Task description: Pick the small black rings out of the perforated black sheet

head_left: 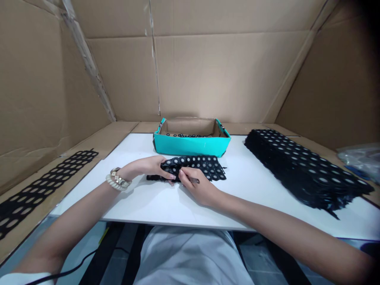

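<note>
A black perforated sheet with rows of round pieces (pixel 204 161) lies on the white table in front of me, its left part bent up. My left hand (pixel 156 168) grips that left part, thumb on top and fingers underneath. In my right hand (pixel 196 184) is a thin dark pen-like tool (pixel 194 180), its rear end showing beside the thumb. The tool's tip is hidden at the sheet, close to my left thumb. Just behind the sheet stands a turquoise open box (pixel 191 146) with small black rings (pixel 181 135) inside.
On the right rests a thick stack of similar black sheets (pixel 285 166), beside a clear plastic bag (pixel 360 160). A black sheet with open holes (pixel 47 182) lies on cardboard at left. Cardboard walls (pixel 231 75) enclose the white table (pixel 133 206) at back and sides.
</note>
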Tool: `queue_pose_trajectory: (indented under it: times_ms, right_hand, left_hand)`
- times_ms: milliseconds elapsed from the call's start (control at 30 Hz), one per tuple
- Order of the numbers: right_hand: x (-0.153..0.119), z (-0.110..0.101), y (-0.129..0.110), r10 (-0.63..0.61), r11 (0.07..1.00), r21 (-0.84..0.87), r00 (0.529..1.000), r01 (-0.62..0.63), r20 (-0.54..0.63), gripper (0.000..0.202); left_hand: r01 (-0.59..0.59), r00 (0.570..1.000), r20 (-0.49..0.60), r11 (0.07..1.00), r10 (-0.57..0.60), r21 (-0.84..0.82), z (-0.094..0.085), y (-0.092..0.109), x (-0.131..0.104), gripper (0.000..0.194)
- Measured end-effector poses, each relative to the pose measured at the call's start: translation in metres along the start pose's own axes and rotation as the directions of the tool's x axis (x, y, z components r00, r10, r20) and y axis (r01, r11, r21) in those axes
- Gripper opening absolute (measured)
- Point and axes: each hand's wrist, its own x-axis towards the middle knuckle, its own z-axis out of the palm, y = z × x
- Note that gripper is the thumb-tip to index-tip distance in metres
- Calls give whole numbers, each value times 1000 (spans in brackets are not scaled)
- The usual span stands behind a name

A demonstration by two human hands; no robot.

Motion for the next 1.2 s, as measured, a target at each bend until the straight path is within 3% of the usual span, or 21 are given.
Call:
queue_pose_trajectory:
  times_ms: [100, 167, 267, 367, 467, 567, 700, 900, 1033, 1200]
  right_hand:
    - [-1, -3, -2, 10, 1000, 18, 1000, -10, 24, 34]
    - [-1, -4, -3, 25, 1000, 14, 999, -26, 31, 35]
    - [-2, -3, -4, 24, 1000, 0, 999, -24, 48, 36]
    - [-3, -2, -4, 12, 1000, 14, 999, -13, 46, 37]
    - [-2, -7, -4, 9, 995, 97, 999, -5, -40, 39]
    - [5, -19, 4, 20, 991, 137, 977, 9, -212, 41]
    - [14, -35, 25, 85, 983, 179, 940, -25, -331, 42]
    - [16, -32, 33, 51, 985, 174, 972, -11, -228, 46]
    - [16, -29, 26, 33, 985, 174, 988, -7, -152, 42]
    - [16, -30, 26, 17, 986, 168, 989, 9, -150, 38]
  left_hand:
    - [-3, 1000, 20, 994, 1, 108, -3, 3, -2, 48]
    - [-9, 997, -78, 979, 25, 206, -5, 8, -3, 50]
    - [-45, 968, -219, 941, 124, 336, -10, 13, -2, 51]
    - [-163, 945, -201, 904, 259, 395, -13, 10, 4, 42]
    - [-228, 943, -131, 879, 307, 418, -17, 3, 9, 37]
    - [-270, 939, -99, 883, 330, 384, -17, 1, 12, 36]
    - [-214, 928, -223, 917, 298, 336, -4, 1, 17, 40]
    - [-230, 882, -338, 927, 328, 298, 17, -4, 28, 37]
    - [-254, 870, -343, 919, 353, 302, 18, -8, 30, 38]
    - [-256, 871, -348, 925, 347, 281, 21, -12, 31, 38]
